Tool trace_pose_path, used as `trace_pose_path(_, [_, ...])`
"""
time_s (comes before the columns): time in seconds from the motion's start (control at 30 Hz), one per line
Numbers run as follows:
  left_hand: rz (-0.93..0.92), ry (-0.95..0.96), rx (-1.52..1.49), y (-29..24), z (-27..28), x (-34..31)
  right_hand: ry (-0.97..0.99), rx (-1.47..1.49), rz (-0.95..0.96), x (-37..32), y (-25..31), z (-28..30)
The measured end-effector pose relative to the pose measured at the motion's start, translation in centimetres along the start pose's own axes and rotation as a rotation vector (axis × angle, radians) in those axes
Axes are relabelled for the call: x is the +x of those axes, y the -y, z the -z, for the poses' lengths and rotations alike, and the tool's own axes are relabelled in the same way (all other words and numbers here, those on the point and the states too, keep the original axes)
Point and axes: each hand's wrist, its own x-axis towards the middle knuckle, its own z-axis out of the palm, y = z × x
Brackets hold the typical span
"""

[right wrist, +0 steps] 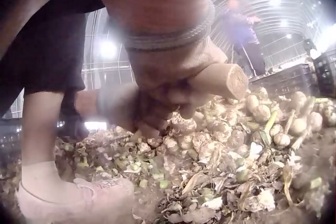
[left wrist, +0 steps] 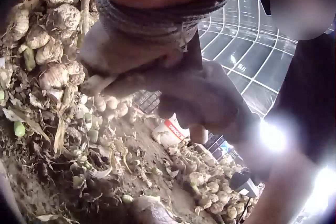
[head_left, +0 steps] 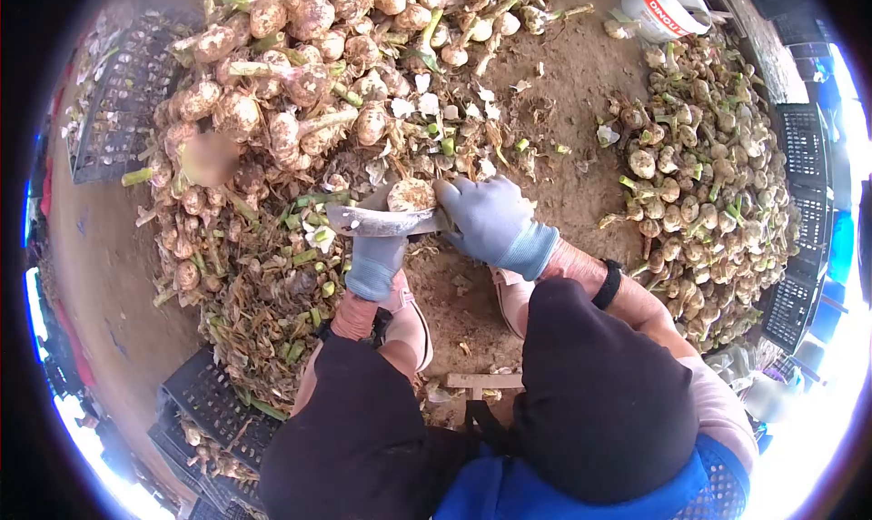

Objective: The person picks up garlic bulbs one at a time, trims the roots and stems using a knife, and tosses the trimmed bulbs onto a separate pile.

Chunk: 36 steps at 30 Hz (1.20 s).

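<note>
In the head view my gloved left hand (head_left: 375,255) holds a dirt-covered garlic bulb (head_left: 411,195), its root side up. My gloved right hand (head_left: 493,218) grips a knife whose broad, slightly curved blade (head_left: 377,220) crosses over the left hand, just below the bulb. The round butt of its wooden handle (right wrist: 228,80) sticks out of the right fist in the right wrist view. Both hands meet above the ground between the feet; the left fingers are largely hidden behind the blade. A big heap of garlic (head_left: 309,66) with stalks lies just beyond.
Trimmed garlic bulbs (head_left: 699,175) are piled at the right, below a white bucket (head_left: 666,9). Leaves and cut stalks (head_left: 263,311) cover the ground at the left. Black crates (head_left: 218,411) stand on both sides. Another person (right wrist: 242,32) stands behind the heap.
</note>
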Motion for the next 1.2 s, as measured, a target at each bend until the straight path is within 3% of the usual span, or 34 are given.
trace_pose_path(0.03, [0.007, 0.068, 0.073, 0.0, 0.3, -0.1, -0.006, 0.0, 0.009, -0.1, -0.2, -0.1])
trace_pose_path(0.1, [0.026, -0.013, -0.092, 0.5, -0.1, -0.8, -0.014, 0.003, 0.022, 0.0, -0.6, -0.5])
trace_pose_path(0.17, [-0.069, 0.073, 0.185, -0.1, 0.0, -0.1, -0.122, 0.031, 0.033, -0.3, -1.4, -1.4])
trace_pose_path(0.2, [0.163, 0.091, 0.142, -0.7, -0.2, -0.9, -0.144, 0.027, 0.06, -0.4, -1.8, -1.8])
trace_pose_path(0.23, [0.169, 0.096, 0.141, -0.4, -0.3, -1.0, -0.14, 0.031, 0.054, -0.5, -2.0, -2.1])
trace_pose_path(0.33, [-0.592, -0.018, 0.444, 1.3, -0.2, 0.1, -0.183, 0.057, 0.085, -0.3, -2.1, -2.4])
trace_pose_path(0.37, [-0.587, -0.019, 0.444, 1.2, -0.2, -0.2, -0.179, 0.059, 0.086, -0.3, -2.5, -2.5])
trace_pose_path(0.43, [0.286, 0.09, -0.352, -0.1, -0.1, -0.5, -0.049, 0.096, -0.04, 0.0, -4.5, -3.1])
trace_pose_path(0.47, [0.367, -0.035, -0.315, -3.2, -0.7, -1.2, -0.022, 0.1, -0.273, 0.0, -7.8, -4.1])
trace_pose_path(0.5, [0.198, -0.035, -0.35, -2.3, -0.2, -1.2, -0.003, 0.108, -0.513, -0.6, -11.1, -5.0])
trace_pose_path(0.57, [0.245, -0.007, -0.251, -1.2, 1.2, 0.0, -0.454, 0.157, -0.564, -3.1, -11.8, -4.1])
trace_pose_path(0.6, [0.205, -0.072, -0.255, -0.2, 0.1, 0.3, -0.484, 0.36, -0.56, -3.5, -11.1, -3.8])
trace_pose_path(0.63, [0.346, -0.095, 0.066, -2.2, -1.2, 0.6, -0.474, 0.414, -0.308, -3.1, -9.9, -3.9])
trace_pose_path(0.67, [0.056, -0.075, 0.341, -1.3, -1.9, 0.7, -0.196, 0.841, -0.45, -2.8, -6.2, -2.0])
trace_pose_path(0.7, [-0.225, -0.057, 0.615, -0.2, -2.4, 0.5, -0.343, 0.961, -0.115, -1.8, -4.3, -4.3])
trace_pose_path(0.73, [-0.005, 0.126, 0.685, -1.9, -2.6, 0.8, -0.208, 0.928, -0.131, -1.3, -2.2, -4.1])
trace_pose_path(0.77, [-0.01, 0.13, 0.697, -1.5, -2.3, 1.1, -0.159, 0.83, -0.173, -0.6, -1.5, -4.0])
trace_pose_path(0.83, [-0.384, -0.196, 0.508, 0.1, -1.2, 1.6, 0.055, 1.418, -0.515, 0.2, -2.7, -3.8])
trace_pose_path(0.87, [-0.49, -0.263, 0.618, -0.8, 0.1, 2.1, -0.007, 1.539, -0.582, 0.3, -2.8, -4.0])
trace_pose_path(0.9, [-0.291, -0.336, 0.439, -1.9, 0.3, 1.8, -0.065, 1.651, -0.65, 0.3, -2.8, -4.2])
trace_pose_path(0.97, [0.214, -0.054, 0.004, -1.7, -0.2, 1.5, -0.034, 1.769, -0.415, 0.3, -1.7, -4.2])
trace_pose_path(1.0, [0.218, -0.096, -0.148, 1.5, -1.0, 0.7, 0.223, 1.606, -0.46, 0.2, -1.4, -3.3])
trace_pose_path(1.03, [0.22, -0.129, -0.299, 4.7, -2.1, 0.0, 0.171, 1.478, -0.518, 0.6, -0.8, -4.5])
trace_pose_path(1.1, [0.279, -0.185, -0.11, 0.0, -1.3, 1.2, -0.112, 0.951, -0.407, 0.8, -2.9, -7.5])
trace_pose_path(1.17, [0.375, -0.097, 0.205, -1.0, -0.2, 1.7, -0.098, 0.787, -0.477, 0.3, -4.7, -4.5])
trace_pose_path(1.2, [0.381, -0.093, 0.203, -0.2, 0.1, 1.4, -0.145, 0.637, -0.332, -0.3, -5.0, -4.2])
